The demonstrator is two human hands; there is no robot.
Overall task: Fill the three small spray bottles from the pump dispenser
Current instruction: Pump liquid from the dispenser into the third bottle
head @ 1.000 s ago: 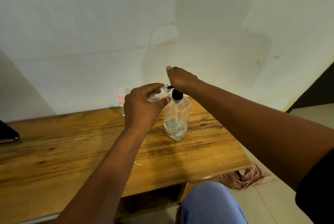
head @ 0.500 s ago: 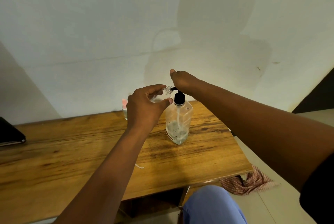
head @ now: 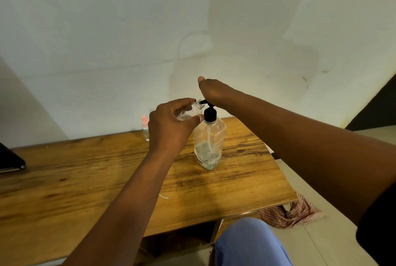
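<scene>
While tilted in left hand (head: 169,128) (seemingly pinched), spray bottle (head: 190,112) at pump nozzle (head: 203,101).

Both forearms are bare from wrist to above the elbow; no watch, bracelet or ring shows on the left hand (head: 171,126) or the right hand (head: 212,92). A black short sleeve (head: 379,231) covers the right upper arm, its hem curving across the arm at the frame's right edge. No sleeve is visible on the left arm within the frame. One knee, lower centre, is clothed in light blue fabric (head: 250,244), smooth and unpatterned. Fingernails are short where visible.
</scene>
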